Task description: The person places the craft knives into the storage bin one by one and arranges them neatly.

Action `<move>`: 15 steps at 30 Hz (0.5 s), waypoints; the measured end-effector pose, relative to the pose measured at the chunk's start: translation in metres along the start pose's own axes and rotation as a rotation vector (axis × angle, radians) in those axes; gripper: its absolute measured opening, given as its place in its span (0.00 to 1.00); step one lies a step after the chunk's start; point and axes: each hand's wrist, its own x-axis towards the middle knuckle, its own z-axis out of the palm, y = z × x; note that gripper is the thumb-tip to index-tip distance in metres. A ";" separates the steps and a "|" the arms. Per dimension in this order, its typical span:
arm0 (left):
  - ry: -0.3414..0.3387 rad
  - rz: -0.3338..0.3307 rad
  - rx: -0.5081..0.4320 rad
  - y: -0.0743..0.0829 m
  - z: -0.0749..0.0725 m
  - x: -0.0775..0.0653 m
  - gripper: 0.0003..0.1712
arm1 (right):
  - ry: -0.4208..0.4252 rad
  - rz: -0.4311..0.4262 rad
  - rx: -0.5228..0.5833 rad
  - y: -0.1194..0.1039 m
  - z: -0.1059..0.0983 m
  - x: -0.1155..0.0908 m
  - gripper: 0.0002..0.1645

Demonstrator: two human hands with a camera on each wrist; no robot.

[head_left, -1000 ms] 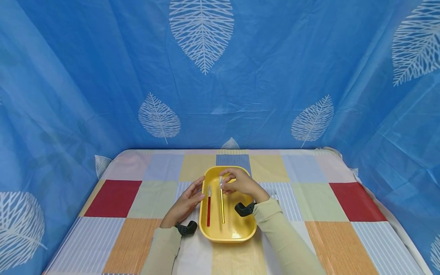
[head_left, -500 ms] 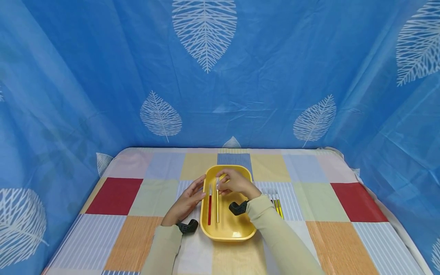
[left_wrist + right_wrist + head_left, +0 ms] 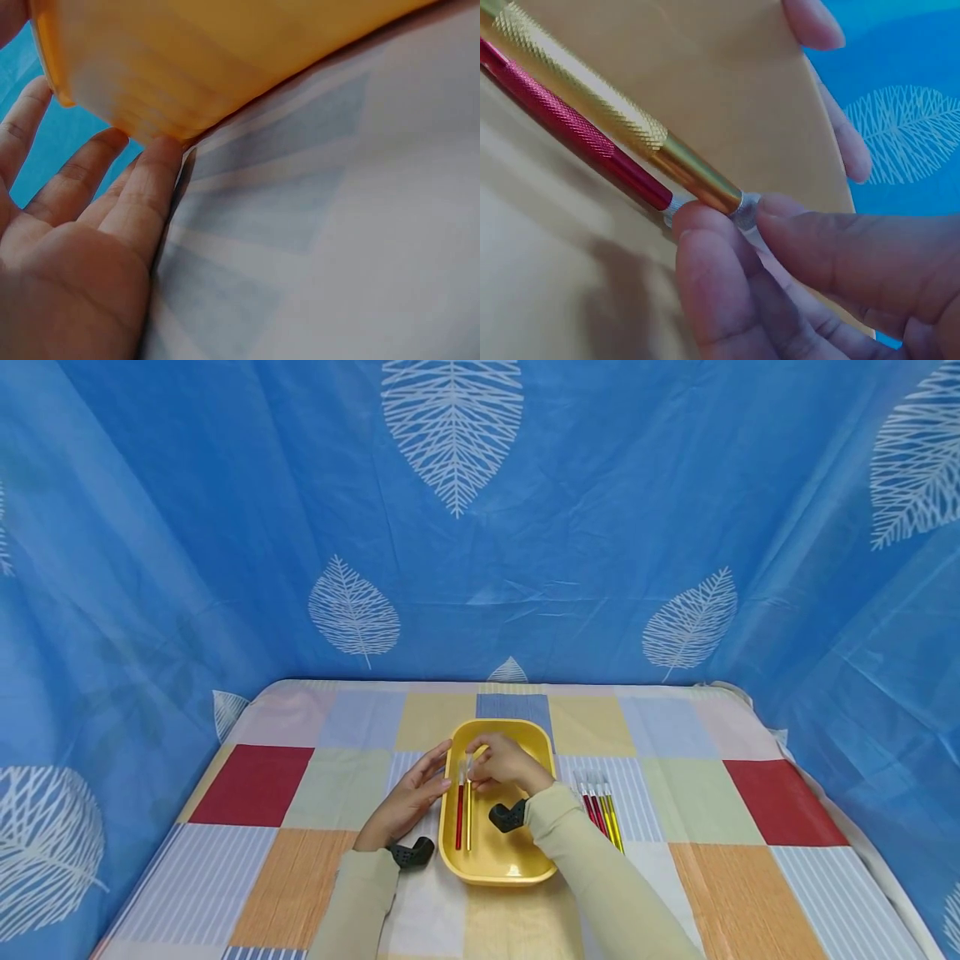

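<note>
Tray of yellow plastic (image 3: 517, 858), oblong, rounded corners: set on a multicoloured patchwork tablecloth (image 3: 356, 785). Slender gold pen-shaped tool with knurled grip (image 3: 592, 88): inside the tray, toward its left side; pale end pinched between thumb and fingers of the right hand (image 3: 506, 764). Slender red pen-shaped tool with knurled grip (image 3: 577, 131): inside the tray, just left of the gold one, nearly parallel. Left hand (image 3: 405, 802): fingers extended, touching the tray's outer left wall. Row of red and gold pen-shaped tools (image 3: 599, 815): on the cloth, right of the tray.
</note>
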 end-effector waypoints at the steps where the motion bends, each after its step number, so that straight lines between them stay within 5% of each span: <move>1: -0.001 -0.001 0.001 0.000 0.000 0.000 0.42 | 0.003 0.005 -0.002 0.000 0.001 0.001 0.22; 15: 0.010 -0.013 -0.003 -0.001 -0.001 0.001 0.43 | 0.015 0.065 -0.033 0.005 0.008 0.006 0.20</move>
